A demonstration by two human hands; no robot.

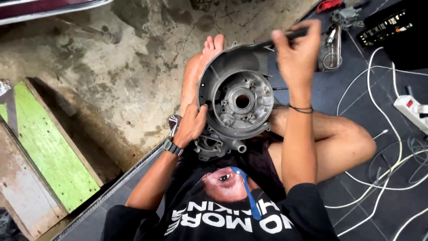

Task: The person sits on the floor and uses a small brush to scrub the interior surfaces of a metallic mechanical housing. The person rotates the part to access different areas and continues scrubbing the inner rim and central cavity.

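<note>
Head view. Grey cast-metal engine casing [236,105], grimy, round bowl-shaped housing with a central bore ringed by bosses and bolt holes; a lumpier lug section at its lower end. It rests on the seated person's lap between bent bare legs, open face tilted up toward the camera, long axis running from lap toward the feet.

Left hand [191,126] clamped on the casing's lower-left rim. Right hand [298,50] closed on a dark slim tool [285,36] laid against the upper rim.

Cracked concrete floor [133,67] left; white cables [379,134] and power strip [412,110] crowd the right.
</note>
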